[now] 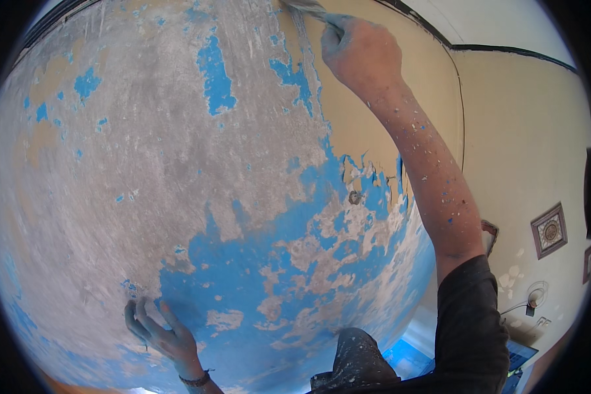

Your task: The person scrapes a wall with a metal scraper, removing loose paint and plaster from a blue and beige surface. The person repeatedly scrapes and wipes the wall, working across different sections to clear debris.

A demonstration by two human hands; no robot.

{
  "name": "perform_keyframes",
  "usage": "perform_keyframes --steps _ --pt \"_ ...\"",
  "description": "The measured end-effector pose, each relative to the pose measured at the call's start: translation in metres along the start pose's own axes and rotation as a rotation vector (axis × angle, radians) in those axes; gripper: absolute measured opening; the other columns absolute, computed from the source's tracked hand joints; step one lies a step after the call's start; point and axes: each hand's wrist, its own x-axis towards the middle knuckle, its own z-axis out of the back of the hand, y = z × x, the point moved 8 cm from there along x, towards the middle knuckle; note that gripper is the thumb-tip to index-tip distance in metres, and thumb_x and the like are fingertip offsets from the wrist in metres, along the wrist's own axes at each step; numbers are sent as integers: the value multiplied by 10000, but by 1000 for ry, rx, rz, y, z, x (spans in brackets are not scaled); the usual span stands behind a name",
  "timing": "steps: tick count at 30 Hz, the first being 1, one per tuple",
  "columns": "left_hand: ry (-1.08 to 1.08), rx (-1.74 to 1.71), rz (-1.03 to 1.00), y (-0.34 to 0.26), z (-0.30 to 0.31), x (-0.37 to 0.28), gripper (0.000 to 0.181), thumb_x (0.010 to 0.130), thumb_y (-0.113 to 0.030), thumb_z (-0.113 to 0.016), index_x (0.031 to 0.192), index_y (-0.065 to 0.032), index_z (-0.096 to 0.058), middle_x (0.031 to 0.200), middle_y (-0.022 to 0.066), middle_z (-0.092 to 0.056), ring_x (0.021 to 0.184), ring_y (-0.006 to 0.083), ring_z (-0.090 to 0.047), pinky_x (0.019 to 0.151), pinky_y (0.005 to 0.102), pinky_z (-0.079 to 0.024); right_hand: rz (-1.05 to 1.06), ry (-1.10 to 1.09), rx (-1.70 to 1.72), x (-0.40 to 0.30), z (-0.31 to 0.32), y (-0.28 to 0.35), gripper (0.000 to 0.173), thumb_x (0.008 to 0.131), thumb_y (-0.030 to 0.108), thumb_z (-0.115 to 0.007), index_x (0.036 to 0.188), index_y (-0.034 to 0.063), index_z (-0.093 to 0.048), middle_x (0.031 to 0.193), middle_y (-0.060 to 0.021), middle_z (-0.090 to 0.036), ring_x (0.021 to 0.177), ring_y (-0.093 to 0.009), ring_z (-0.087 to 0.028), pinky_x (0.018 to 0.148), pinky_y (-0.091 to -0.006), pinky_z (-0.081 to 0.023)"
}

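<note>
A plastered wall [143, 162] fills most of the view, with bare grey plaster, patches of blue paint [241, 276] and a cream top coat [354, 118] at the upper right. My right hand [362, 49] is raised high and grips a scraper [305, 7], whose grey metal blade lies against the wall near the top edge of the picture; the end of the blade is partly cut off. Low on the left, my left hand [162, 327] has its fingers spread, with the fingertips at the plaster beside the edge of the blue paint. It holds nothing.
Cracked, curling cream paint flakes [369, 172] hang near a small round hole [355, 197]. A dark cable [460, 98] runs down the room's corner. Framed pictures [549, 230] and a coiled cable [537, 295] are on the right wall, above a screen [522, 353]. My knee [357, 354] is near the wall.
</note>
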Motion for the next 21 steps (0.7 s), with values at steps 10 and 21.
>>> perform_keyframes --steps 10,21 --pt "-18 148 186 81 4 -50 344 1003 -290 -441 1179 -3 -512 1203 177 -450 1103 303 -470 754 426 -427 63 27 25 9 17 20 181 765 156 -548 816 39 -675 773 -233 -641 743 -392 -636 691 -466 -513" --pt "-216 -484 503 124 8 -80 236 976 -222 -521 851 -25 -551 751 58 -497 695 177 -468 678 348 -382 193 -77 -12 31 6 17 224 784 214 -550 762 32 -678 731 -225 -639 707 -398 -636 677 -482 -513"
